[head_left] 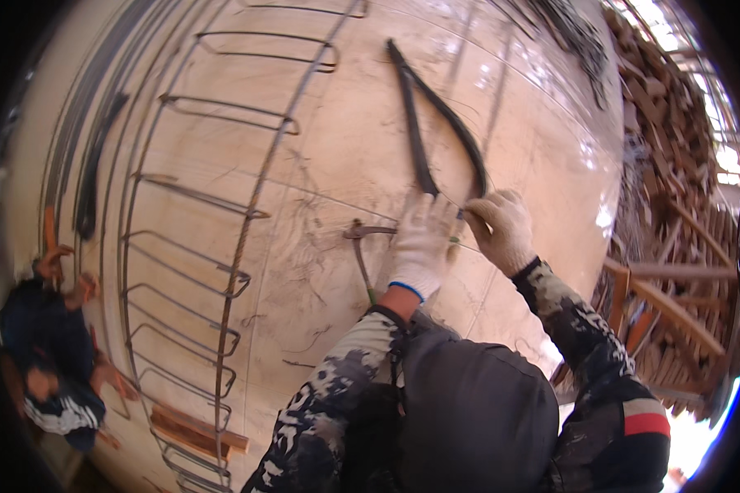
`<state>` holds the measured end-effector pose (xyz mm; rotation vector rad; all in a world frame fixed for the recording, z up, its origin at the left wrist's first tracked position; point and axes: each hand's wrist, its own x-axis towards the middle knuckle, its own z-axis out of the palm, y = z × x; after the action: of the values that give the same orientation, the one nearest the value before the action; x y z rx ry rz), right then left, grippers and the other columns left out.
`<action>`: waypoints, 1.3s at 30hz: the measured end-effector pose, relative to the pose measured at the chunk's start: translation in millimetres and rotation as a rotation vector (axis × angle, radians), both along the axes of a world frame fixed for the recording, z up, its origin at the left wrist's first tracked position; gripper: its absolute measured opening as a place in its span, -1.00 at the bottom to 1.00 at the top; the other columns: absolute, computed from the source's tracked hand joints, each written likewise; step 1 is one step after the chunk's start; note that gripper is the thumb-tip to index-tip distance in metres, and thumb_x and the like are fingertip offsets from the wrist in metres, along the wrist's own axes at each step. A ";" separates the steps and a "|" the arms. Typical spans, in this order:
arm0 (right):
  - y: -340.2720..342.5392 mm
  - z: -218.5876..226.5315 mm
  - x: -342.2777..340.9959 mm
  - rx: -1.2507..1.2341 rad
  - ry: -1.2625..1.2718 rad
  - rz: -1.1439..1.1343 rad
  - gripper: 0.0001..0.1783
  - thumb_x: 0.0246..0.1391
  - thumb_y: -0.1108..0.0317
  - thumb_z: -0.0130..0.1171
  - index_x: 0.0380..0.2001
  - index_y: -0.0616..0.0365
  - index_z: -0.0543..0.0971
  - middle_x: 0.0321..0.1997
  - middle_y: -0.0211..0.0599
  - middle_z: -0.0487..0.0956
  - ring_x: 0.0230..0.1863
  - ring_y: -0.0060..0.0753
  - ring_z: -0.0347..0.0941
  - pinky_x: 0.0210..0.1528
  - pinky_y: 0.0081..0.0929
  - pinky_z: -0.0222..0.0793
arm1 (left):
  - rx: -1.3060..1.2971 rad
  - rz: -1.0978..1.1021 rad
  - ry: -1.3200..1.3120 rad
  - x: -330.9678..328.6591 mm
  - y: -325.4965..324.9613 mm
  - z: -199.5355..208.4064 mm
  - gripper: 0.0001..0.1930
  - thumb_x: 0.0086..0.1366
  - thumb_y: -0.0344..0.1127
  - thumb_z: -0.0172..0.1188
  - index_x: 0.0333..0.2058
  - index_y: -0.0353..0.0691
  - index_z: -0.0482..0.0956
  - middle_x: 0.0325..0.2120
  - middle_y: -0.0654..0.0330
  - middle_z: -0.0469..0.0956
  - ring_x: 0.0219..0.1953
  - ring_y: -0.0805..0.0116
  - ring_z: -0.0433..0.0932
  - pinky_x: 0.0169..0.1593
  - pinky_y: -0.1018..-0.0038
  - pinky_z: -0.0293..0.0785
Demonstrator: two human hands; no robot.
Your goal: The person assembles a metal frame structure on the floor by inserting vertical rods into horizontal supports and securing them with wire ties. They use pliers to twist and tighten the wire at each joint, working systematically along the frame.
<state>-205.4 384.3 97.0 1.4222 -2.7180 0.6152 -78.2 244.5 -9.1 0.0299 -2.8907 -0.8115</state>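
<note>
My left hand (423, 242), in a white work glove, lies palm down with its fingers stretched out. It covers part of one handle of the rusty pincers (362, 233), whose other handle has a green end. My gloved right hand (503, 232) is closed, with thumb and fingers pinched together beside the left. Whatever it pinches is too small to name; a bit of blue shows at the fingertips. Just beyond both hands is a long black tool with two legs (414, 123), spread in a V and joined at the far end. Its near ends reach my fingers.
A ladder-like cage of steel rods (259, 185) runs along the left, over wooden blocks (191, 430). Another person (49, 329) crouches at the far left beside long bars (86, 107). Stacked wood (674, 172) and a wooden frame (674, 308) stand at right. Dark rods (571, 33) lie far right.
</note>
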 end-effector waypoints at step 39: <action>-147.3 -13.7 142.2 0.526 -1.175 1.587 -0.76 0.36 0.21 0.35 -0.06 0.07 0.83 -0.12 -0.02 0.81 -0.07 0.16 0.76 0.01 0.02 0.65 | 1.789 1.437 -0.016 325.1 -88.3 184.2 -0.39 0.83 0.27 -0.23 -0.09 -0.16 0.53 -0.49 0.39 0.31 -0.45 0.45 0.30 -0.12 0.24 0.53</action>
<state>-63.1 237.0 83.4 4.3239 -1.1976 0.8373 246.9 156.2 175.1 1.7150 -0.5620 -2.1427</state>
